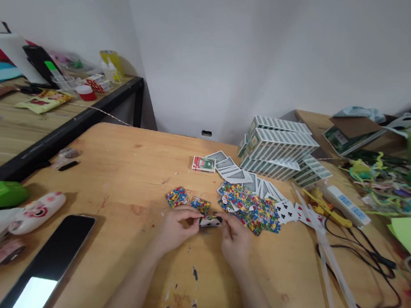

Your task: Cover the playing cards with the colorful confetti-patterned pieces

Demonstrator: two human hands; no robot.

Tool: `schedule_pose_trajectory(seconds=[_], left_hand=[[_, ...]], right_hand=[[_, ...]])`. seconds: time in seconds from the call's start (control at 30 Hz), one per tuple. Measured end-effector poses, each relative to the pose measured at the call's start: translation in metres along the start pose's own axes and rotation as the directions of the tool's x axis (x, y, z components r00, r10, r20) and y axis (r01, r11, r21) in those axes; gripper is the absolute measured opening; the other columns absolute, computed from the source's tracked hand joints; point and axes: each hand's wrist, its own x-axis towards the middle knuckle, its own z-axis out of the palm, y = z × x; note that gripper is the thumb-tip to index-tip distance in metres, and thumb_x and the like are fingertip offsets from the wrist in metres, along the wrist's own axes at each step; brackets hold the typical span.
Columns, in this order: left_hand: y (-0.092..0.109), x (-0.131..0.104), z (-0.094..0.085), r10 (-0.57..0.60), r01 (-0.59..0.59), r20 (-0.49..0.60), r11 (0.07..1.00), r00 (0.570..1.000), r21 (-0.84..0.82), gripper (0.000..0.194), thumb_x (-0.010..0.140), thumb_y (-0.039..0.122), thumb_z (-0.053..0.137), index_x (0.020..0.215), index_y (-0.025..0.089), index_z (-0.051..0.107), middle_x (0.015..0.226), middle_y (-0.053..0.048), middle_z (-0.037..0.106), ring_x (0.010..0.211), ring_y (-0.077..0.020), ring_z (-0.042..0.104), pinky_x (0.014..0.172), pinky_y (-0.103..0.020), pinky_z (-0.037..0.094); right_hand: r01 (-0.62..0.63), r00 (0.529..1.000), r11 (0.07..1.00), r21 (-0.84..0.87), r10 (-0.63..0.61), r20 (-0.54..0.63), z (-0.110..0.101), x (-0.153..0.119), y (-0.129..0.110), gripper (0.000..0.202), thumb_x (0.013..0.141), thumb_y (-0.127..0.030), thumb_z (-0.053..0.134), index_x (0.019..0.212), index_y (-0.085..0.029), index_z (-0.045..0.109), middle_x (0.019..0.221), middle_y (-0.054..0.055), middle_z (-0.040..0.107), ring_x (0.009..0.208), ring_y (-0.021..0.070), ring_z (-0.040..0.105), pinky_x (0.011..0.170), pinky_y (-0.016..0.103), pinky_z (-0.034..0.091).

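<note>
Between both hands, low over the table, is a bent playing card (210,222) with black marks on a white face. My left hand (179,226) pinches its left end between thumb and fingers. At the right end, my right hand (236,234) has its fingers closed on the card. Just beyond my left hand lie a multicoloured folded piece (177,196) and a second such piece (200,204). A heap of cards with colourful speckled backs (251,206) spreads beyond my right hand. Grey-backed cards (239,176) fan out behind the heap.
A card box (203,164) lies near striped boxes (281,144) stacked at the back. To the right are a power strip (348,205), a black cable (365,254), yellow-handled pliers (325,207) and clear sticks (325,260). A phone (52,260) and a white case (38,211) are at left.
</note>
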Motion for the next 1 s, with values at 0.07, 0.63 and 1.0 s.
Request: schedule_pose_trajectory(seconds=[0.07,0.63,1.0], left_hand=[[0.0,0.0,0.0,-0.012,0.012,0.003,1.0,1.0,0.008,0.017,0.067,0.013,0.055,0.076,0.019,0.069,0.078,-0.005,0.068,0.072,-0.0147,0.062,0.071,-0.028,0.049],[0.0,0.006,0.011,-0.394,0.323,-0.063,0.827,0.917,-0.461,0.025,0.071,0.027,0.057,0.092,0.015,0.05,0.071,0.0,0.06,0.064,-0.0122,0.059,0.061,-0.025,0.051],[-0.005,0.002,0.02,-0.385,0.316,-0.085,0.849,0.919,-0.424,0.028,0.072,0.027,0.057,0.098,0.015,0.057,0.078,-0.004,0.066,0.068,-0.0132,0.061,0.061,-0.024,0.05]], right_hand=[[-0.024,1.0,1.0,-0.017,0.024,-0.002,0.0,-0.001,0.001,0.028,0.077,-0.017,0.041,0.089,-0.021,0.066,0.082,0.005,0.069,0.074,0.0194,0.063,0.067,0.031,0.048],[-0.413,0.906,0.661,0.627,0.368,0.209,0.012,0.006,-0.007,0.022,0.075,-0.037,0.054,0.083,-0.017,0.058,0.075,0.006,0.067,0.065,0.0198,0.063,0.051,0.029,0.051],[-0.378,0.925,0.707,0.598,0.317,0.211,0.01,0.008,-0.013,0.046,0.074,-0.035,0.055,0.117,-0.019,0.052,0.09,0.007,0.069,0.078,0.0199,0.064,0.068,0.034,0.052]])
